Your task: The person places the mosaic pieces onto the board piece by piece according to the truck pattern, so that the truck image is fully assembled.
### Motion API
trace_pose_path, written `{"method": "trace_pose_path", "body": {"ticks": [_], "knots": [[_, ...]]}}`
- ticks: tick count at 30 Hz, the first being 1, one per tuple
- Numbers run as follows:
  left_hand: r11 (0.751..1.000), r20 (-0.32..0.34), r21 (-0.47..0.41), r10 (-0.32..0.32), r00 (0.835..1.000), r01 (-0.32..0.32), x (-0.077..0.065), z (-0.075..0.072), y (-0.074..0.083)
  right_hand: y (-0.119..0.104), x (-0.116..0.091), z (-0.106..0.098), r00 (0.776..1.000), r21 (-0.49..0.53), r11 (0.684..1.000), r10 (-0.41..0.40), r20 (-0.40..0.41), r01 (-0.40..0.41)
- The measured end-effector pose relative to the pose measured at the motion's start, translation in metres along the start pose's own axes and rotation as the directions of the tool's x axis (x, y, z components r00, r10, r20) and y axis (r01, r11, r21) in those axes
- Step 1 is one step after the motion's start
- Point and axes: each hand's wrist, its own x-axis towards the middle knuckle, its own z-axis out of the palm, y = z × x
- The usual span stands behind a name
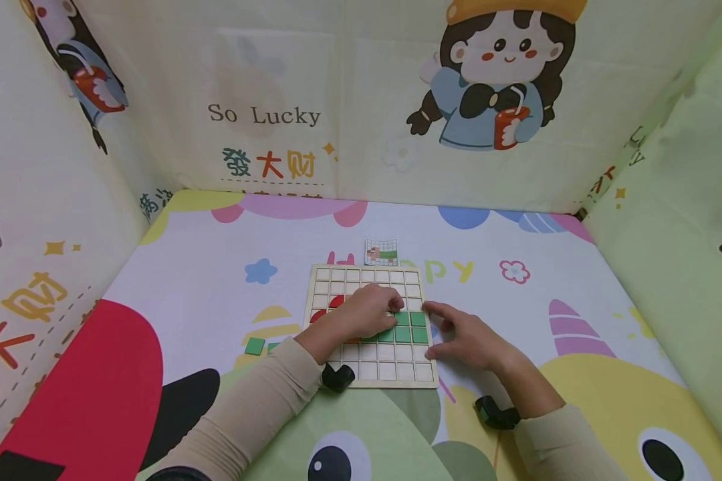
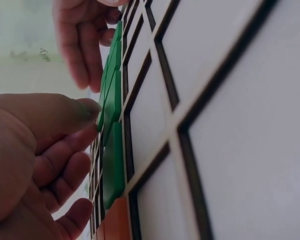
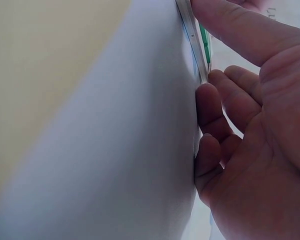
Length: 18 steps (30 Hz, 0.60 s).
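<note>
A wooden grid board (image 1: 391, 374) lies flat on the table, its square cells partly filled with green tiles (image 1: 418, 335) and red pieces (image 1: 336, 301). My left hand (image 1: 370, 310) reaches over the middle of the board, thumb and index finger pinching a green tile (image 2: 101, 119) at the green rows. Its other fingers are bent and hold nothing. In the left wrist view an orange tile (image 2: 116, 220) sits in the row beside green ones. My right hand (image 1: 472, 337) touches the board's right edge with thumb and fingertips, its fingers extended.
A small pattern card (image 1: 382, 253) stands just beyond the board's far edge, showing a green, red and brown figure on a grid. Loose green tiles (image 1: 255, 346) lie left of the board, partly behind my left forearm. Printed cloth walls (image 1: 361, 147) enclose the table's back and sides.
</note>
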Motion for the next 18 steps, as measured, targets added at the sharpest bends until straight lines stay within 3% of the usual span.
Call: {"method": "trace_pose_path", "body": {"ticks": [6,13,18], "knots": [[0.999,0.001,-0.038,0.007,1.0,-0.007,-0.004,-0.004,-0.001,0.001,0.0,0.0,1.0,0.004,1.0,0.006,-0.001,-0.006],[0.998,-0.038,-0.033,0.059,0.998,-0.06,-0.017,-0.014,-0.004,0.001,0.0,0.0,1.0,0.005,1.0,0.006,-0.005,-0.006],[0.998,-0.057,-0.049,0.032,0.998,-0.035,-0.031,-0.023,-0.009,0.001,-0.001,0.0,1.0,0.003,1.0,-0.001,-0.009,0.001]]}}
